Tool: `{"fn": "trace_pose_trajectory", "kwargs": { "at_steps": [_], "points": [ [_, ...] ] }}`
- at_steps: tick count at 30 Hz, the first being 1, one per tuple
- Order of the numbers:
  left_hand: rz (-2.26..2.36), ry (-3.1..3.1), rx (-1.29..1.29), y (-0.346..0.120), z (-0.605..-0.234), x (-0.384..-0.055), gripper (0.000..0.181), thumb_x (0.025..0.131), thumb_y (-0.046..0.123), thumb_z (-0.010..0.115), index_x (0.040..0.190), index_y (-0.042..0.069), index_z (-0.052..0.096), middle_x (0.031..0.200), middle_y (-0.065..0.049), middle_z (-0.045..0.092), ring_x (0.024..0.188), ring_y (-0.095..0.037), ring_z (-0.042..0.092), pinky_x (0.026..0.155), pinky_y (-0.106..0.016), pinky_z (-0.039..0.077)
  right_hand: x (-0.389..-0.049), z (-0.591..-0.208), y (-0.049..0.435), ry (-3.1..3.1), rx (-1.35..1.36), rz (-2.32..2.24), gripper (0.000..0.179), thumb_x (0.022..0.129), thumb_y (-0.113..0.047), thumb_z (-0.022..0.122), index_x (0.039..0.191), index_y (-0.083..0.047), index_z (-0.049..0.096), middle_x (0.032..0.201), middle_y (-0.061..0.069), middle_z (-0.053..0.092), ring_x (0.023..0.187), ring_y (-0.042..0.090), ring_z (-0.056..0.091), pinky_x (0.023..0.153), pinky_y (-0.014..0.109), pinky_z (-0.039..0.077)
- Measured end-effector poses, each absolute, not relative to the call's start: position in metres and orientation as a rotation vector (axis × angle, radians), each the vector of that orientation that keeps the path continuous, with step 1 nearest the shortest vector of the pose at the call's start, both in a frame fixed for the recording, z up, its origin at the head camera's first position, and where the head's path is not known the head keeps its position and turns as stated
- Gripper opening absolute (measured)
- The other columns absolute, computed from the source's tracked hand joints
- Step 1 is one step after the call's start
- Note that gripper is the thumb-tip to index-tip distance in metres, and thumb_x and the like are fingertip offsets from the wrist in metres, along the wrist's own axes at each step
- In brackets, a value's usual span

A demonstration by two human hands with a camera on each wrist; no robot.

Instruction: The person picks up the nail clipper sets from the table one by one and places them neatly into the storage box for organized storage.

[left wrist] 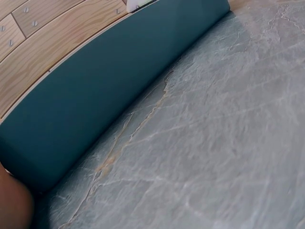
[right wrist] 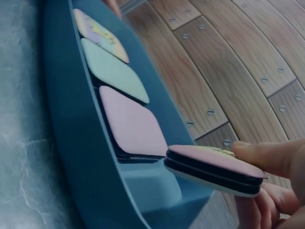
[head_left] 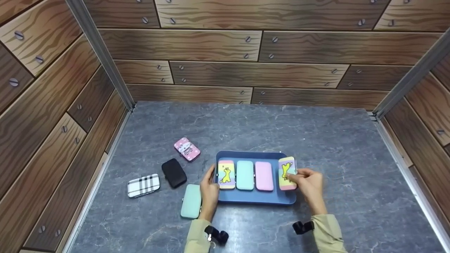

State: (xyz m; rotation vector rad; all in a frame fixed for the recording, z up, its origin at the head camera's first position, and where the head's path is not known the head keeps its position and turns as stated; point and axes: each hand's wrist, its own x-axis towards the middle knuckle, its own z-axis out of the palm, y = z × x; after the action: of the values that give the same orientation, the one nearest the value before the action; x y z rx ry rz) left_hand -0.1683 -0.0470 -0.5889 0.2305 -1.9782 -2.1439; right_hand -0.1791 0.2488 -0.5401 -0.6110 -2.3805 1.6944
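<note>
My right hand (head_left: pixel 311 184) pinches a pastel-striped clasp case with a yellow giraffe (head_left: pixel 287 173), thumb on top and fingers beneath. The case is tilted over the right end of a blue tray (head_left: pixel 253 199); its dark side seam shows in the right wrist view. At the tray's left end my left hand (head_left: pixel 210 191) holds the wall. Inside lie another giraffe case (head_left: pixel 226 175), a mint case (head_left: pixel 244 175) and a pink case (right wrist: pixel 133 121), side by side. Just left of my left hand, a second mint case (head_left: pixel 191 202) rests on the table, partly covered by that hand.
Left of the tray lie a black case (head_left: pixel 174 173), a black-and-white plaid case (head_left: pixel 143 185) and a pink patterned case (head_left: pixel 187 149). Wood-print panels (head_left: pixel 211 45) with metal corner posts (head_left: pixel 102 52) enclose the grey marbled table (head_left: pixel 344 147) at the back and sides.
</note>
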Motion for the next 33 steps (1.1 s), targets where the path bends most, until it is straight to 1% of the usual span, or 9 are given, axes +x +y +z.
{"fn": "trace_pose_trajectory", "kwargs": {
  "at_steps": [5, 9, 13, 19, 27, 30, 33],
  "points": [
    [-2.155, -1.963, 0.217, -0.048, -0.591, -0.170, 0.079, 0.065, -0.026, 0.031, 0.141, -0.012, 0.045, 0.147, -0.029, 0.043, 0.141, -0.038, 0.035, 0.114, -0.041, 0.028, -0.180, -0.545, 0.238, -2.450, -0.542, 1.569, 0.027, 0.069, -0.002, 0.084, 0.090, 0.011, 0.072, 0.063, 0.000, 0.063, 0.054, 0.006, 0.054, 0.045, 0.019, 0.044],
    [-2.178, -1.960, 0.221, -0.048, -0.592, -0.170, 0.079, 0.065, -0.026, 0.031, 0.142, -0.013, 0.044, 0.147, -0.029, 0.043, 0.141, -0.038, 0.034, 0.114, -0.041, 0.028, -0.180, -0.549, 0.233, -2.531, -0.492, 1.396, 0.028, 0.069, -0.004, 0.086, 0.089, 0.010, 0.073, 0.065, 0.003, 0.063, 0.056, 0.009, 0.053, 0.045, 0.019, 0.043],
    [-2.191, -1.958, 0.210, -0.049, -0.592, -0.170, 0.079, 0.065, -0.026, 0.031, 0.142, -0.014, 0.043, 0.146, -0.030, 0.043, 0.141, -0.038, 0.034, 0.114, -0.040, 0.027, -0.179, -0.556, 0.230, -2.573, -0.438, 1.225, 0.028, 0.067, -0.005, 0.087, 0.088, 0.008, 0.074, 0.067, 0.006, 0.063, 0.059, 0.012, 0.053, 0.049, 0.021, 0.043],
    [-2.169, -1.958, 0.220, -0.048, -0.592, -0.171, 0.079, 0.063, -0.026, 0.031, 0.141, -0.014, 0.045, 0.145, -0.030, 0.045, 0.140, -0.039, 0.036, 0.114, -0.041, 0.028, -0.180, -0.564, 0.229, -2.573, -0.379, 1.099, 0.024, 0.065, -0.006, 0.088, 0.082, 0.005, 0.075, 0.064, 0.005, 0.062, 0.059, 0.015, 0.054, 0.056, 0.027, 0.043],
    [-2.154, -1.958, 0.236, -0.047, -0.590, -0.169, 0.078, 0.064, -0.026, 0.031, 0.140, -0.014, 0.046, 0.144, -0.030, 0.046, 0.140, -0.039, 0.036, 0.115, -0.042, 0.028, -0.183, -0.569, 0.226, -2.541, -0.377, 1.099, 0.026, 0.070, -0.008, 0.086, 0.090, 0.006, 0.077, 0.069, 0.008, 0.067, 0.062, 0.018, 0.059, 0.057, 0.028, 0.047],
    [-2.146, -1.969, 0.238, -0.047, -0.589, -0.169, 0.078, 0.064, -0.026, 0.031, 0.140, -0.014, 0.046, 0.144, -0.030, 0.045, 0.140, -0.039, 0.036, 0.115, -0.041, 0.029, -0.184, -0.573, 0.224, -2.494, -0.364, 1.080, 0.029, 0.071, -0.007, 0.087, 0.094, 0.007, 0.076, 0.070, 0.010, 0.067, 0.064, 0.021, 0.060, 0.060, 0.031, 0.048],
    [-2.149, -1.966, 0.242, -0.048, -0.590, -0.170, 0.079, 0.064, -0.026, 0.032, 0.140, -0.014, 0.046, 0.145, -0.030, 0.045, 0.140, -0.040, 0.035, 0.114, -0.040, 0.029, -0.186, -0.577, 0.223, -2.435, -0.314, 1.045, 0.031, 0.070, -0.005, 0.087, 0.096, 0.008, 0.075, 0.071, 0.012, 0.067, 0.064, 0.023, 0.061, 0.059, 0.034, 0.050]
  ]
}}
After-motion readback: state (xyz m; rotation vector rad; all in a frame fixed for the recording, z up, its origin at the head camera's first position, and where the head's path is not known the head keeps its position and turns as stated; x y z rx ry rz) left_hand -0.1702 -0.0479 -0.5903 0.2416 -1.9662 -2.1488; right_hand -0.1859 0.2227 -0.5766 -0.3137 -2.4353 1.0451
